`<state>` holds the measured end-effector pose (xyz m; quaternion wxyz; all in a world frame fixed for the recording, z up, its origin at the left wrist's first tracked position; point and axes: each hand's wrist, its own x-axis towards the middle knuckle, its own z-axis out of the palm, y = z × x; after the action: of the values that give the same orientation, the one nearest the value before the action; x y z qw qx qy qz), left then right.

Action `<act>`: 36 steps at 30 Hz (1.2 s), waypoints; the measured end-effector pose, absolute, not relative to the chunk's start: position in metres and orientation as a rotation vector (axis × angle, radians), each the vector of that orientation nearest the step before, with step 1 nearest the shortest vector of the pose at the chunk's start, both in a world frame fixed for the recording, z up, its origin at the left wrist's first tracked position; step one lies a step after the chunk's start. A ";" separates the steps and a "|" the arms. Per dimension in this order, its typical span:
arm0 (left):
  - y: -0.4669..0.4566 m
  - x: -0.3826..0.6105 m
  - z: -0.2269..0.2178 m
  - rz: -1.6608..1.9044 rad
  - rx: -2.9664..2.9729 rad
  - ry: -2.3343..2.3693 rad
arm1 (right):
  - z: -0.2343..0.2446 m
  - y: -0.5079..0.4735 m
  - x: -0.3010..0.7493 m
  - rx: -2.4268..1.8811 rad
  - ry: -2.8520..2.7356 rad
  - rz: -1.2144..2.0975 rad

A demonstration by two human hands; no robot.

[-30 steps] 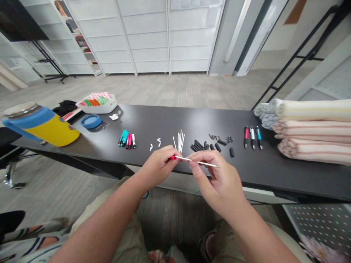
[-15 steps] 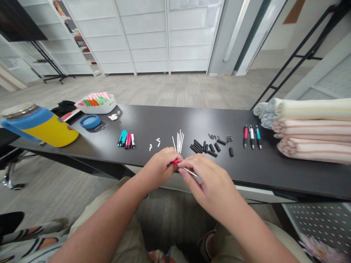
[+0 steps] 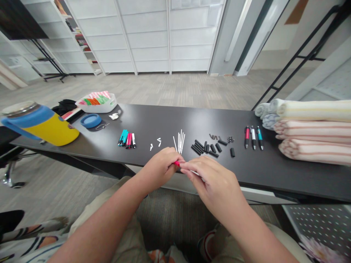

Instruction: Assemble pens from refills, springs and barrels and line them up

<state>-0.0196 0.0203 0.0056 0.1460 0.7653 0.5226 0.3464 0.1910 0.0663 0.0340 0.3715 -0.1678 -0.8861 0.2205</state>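
Note:
My left hand (image 3: pixel 162 165) is closed around a pink pen barrel (image 3: pixel 177 163) at the table's front edge. My right hand (image 3: pixel 212 179) pinches a thin white pen refill (image 3: pixel 194 171) right at the barrel's end; most of the refill is hidden by the fingers. Just beyond my hands lie several loose white refills (image 3: pixel 181 140). Black grip sleeves (image 3: pixel 207 148), small springs (image 3: pixel 213 136) and dark small parts (image 3: pixel 230 139) are to their right. Small white tips (image 3: pixel 159 141) and a row of teal, pink and white barrels (image 3: pixel 126 139) lie to the left.
Three assembled pens (image 3: pixel 253 137) lie on the dark table (image 3: pixel 153 117) beside stacked rolled towels (image 3: pixel 315 135). At the left stand a yellow and blue jug (image 3: pixel 44 126), a blue lid (image 3: pixel 91 120) and a white basket (image 3: pixel 100 106) of colourful packets.
My right hand has shifted slightly, and less of the white refill shows below its fingers. A bit more of the pink barrel is visible. The view has moved a little.

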 end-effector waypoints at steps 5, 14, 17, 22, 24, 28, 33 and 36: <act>0.021 -0.021 0.000 0.964 2.258 1.488 | 0.029 0.069 0.190 -0.434 -2.292 0.612; 0.018 -0.020 0.008 0.986 2.186 1.530 | 0.029 0.083 0.194 -0.555 -2.251 0.675; 0.025 -0.020 0.010 0.942 2.225 1.509 | 0.029 0.094 0.200 -0.744 -2.204 0.799; 0.046 -0.020 0.006 0.844 2.300 1.563 | 0.014 0.119 0.208 -1.028 -1.970 1.138; 0.053 -0.021 0.004 0.831 2.310 1.559 | 0.005 0.127 0.210 -1.059 -1.892 1.212; 0.064 -0.026 0.001 0.786 2.306 1.598 | -0.008 0.139 0.212 -1.055 -1.718 1.337; 0.071 -0.033 -0.001 0.710 2.239 1.806 | -0.011 0.150 0.218 -1.108 -1.687 1.290; 0.077 -0.034 0.001 0.641 2.342 1.752 | -0.009 0.153 0.223 -1.147 -1.739 1.204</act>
<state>-0.0343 0.0770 0.0013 0.0736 0.7801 0.5835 0.2134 0.2234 0.1534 -0.0089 0.3596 -0.4448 -0.6743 0.4671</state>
